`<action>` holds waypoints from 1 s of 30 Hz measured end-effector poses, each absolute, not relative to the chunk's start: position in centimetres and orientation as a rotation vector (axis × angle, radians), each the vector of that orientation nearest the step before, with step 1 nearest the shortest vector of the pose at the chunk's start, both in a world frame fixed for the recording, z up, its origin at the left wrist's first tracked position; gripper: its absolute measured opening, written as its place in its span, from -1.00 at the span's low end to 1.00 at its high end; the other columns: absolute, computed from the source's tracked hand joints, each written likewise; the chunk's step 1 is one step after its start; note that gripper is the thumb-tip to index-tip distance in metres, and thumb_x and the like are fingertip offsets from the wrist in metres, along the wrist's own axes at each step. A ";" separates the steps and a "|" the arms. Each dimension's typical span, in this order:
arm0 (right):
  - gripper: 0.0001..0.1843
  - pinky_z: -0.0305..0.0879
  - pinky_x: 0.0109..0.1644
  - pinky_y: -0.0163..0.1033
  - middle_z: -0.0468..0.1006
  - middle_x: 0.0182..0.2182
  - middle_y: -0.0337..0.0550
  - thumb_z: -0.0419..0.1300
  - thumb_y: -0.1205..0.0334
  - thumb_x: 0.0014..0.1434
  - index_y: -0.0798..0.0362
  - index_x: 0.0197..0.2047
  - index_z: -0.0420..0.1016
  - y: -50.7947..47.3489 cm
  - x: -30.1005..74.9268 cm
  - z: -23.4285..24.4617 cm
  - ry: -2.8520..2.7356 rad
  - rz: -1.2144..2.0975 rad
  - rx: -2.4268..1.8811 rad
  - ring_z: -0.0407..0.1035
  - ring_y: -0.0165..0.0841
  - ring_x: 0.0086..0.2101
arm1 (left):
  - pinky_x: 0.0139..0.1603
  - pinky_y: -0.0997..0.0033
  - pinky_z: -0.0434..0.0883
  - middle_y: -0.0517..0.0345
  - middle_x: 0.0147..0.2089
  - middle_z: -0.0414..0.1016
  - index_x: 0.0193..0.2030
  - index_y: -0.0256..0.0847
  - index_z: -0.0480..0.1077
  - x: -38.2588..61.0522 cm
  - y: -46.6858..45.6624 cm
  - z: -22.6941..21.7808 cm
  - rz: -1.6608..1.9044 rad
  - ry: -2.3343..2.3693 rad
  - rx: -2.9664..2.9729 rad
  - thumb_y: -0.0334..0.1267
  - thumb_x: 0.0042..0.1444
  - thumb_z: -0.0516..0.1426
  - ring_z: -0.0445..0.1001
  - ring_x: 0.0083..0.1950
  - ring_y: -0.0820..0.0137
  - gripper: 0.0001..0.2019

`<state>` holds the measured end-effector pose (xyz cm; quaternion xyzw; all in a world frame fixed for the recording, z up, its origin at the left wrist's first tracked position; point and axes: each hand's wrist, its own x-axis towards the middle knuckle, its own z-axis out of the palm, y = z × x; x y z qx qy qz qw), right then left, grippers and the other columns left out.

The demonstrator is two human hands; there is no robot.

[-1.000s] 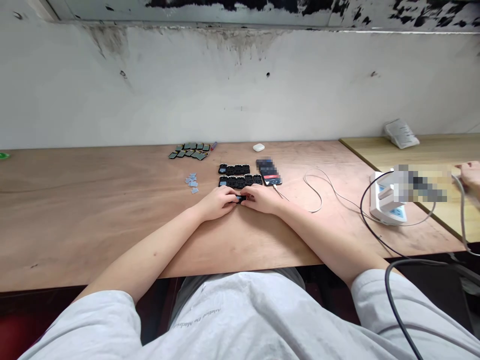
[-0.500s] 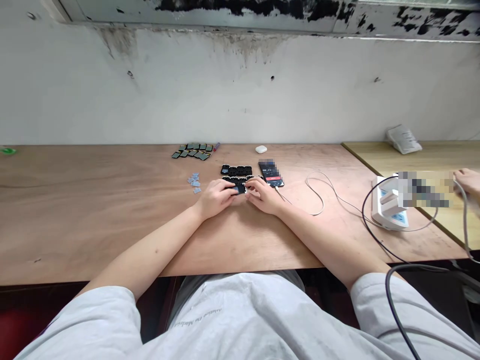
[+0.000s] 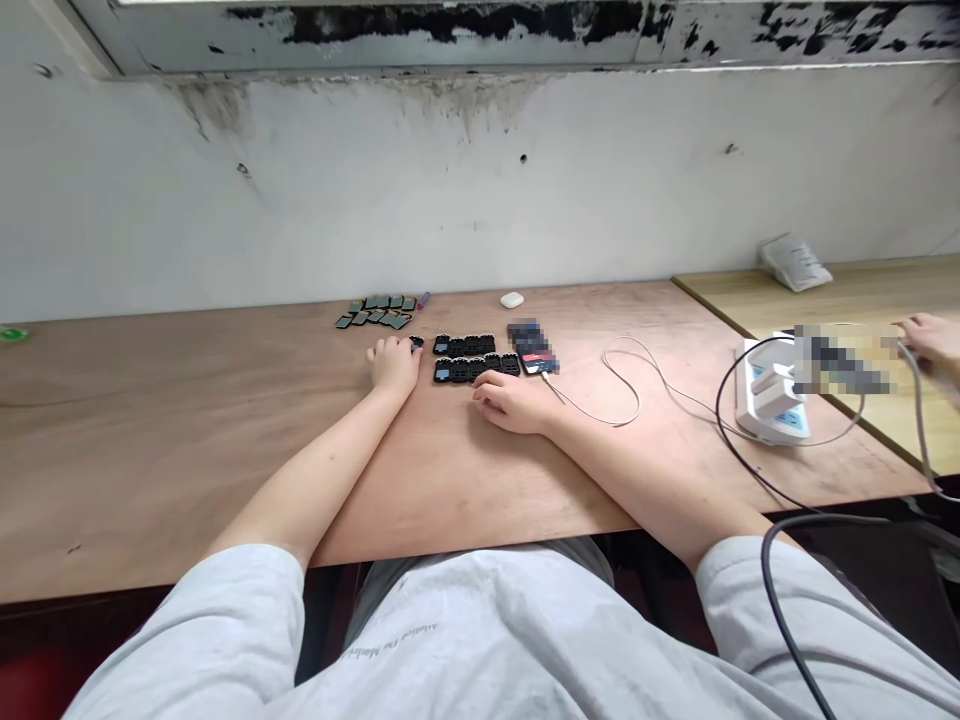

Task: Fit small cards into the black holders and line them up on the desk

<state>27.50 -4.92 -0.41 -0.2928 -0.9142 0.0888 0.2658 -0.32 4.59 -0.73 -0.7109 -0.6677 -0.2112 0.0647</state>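
Note:
My left hand (image 3: 394, 365) lies over the spot left of two rows of small black plastic housings, its fingers closed on a black housing (image 3: 416, 343) that peeks out at the fingertips. The back row (image 3: 465, 346) and the front row (image 3: 480, 368) of housings stand side by side, a light blue pad showing in the left end of each. My right hand (image 3: 511, 402) rests on the table just in front of the front row, fingers loosely bent, with nothing seen in them. The loose light blue pads are hidden behind my left hand.
Several green-faced boards (image 3: 379, 311) lie at the back left beside a purple pen-like item (image 3: 424, 300). A phone (image 3: 534, 348) on a white cable (image 3: 592, 415), a white case (image 3: 511, 300) and a power strip (image 3: 765, 400) are to the right. Another person's hand (image 3: 930, 335) is at far right.
Both hands were together at the front row. My left hand has moved left with a black housing, over the light blue pads; my right hand has drawn back slightly. The view has shifted a little.

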 end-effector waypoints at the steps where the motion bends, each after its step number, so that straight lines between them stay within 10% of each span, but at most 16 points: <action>1: -0.84 0.47 0.05 -0.14 0.52 0.11 0.04 0.18 0.32 0.38 0.00 -0.02 0.52 -4.9 27.5 -0.4 -2.469 0.237 -0.785 0.50 -0.23 -0.04 | 0.16 -0.20 0.24 -0.32 0.08 0.52 0.03 -0.21 0.58 -0.2 4.8 -0.7 -0.606 -2.037 -2.146 -0.05 0.41 0.01 0.36 0.19 -0.18 -0.62; 18: -0.87 0.42 0.10 -0.06 0.55 0.08 0.05 0.17 0.33 0.38 0.03 -0.08 0.55 -5.2 27.5 -0.1 -2.475 0.155 -0.747 0.46 -0.17 0.01 | 0.25 -0.08 0.34 -0.17 0.20 0.57 0.23 -0.22 0.52 0.4 4.7 -1.2 -0.528 -1.689 -2.469 -0.27 0.41 -0.06 0.35 0.30 -0.05 -0.57; 30: -0.66 0.17 0.24 0.17 0.46 0.19 0.22 0.15 0.10 0.42 0.11 0.13 0.50 -4.6 27.7 -0.6 -2.199 -0.199 -1.562 0.25 0.10 0.16 | 0.33 -0.09 0.25 -0.21 0.26 0.52 0.30 -0.26 0.42 -2.4 1.7 -0.8 -0.535 -1.641 -2.449 -0.26 0.36 -0.04 0.36 0.34 -0.04 -0.55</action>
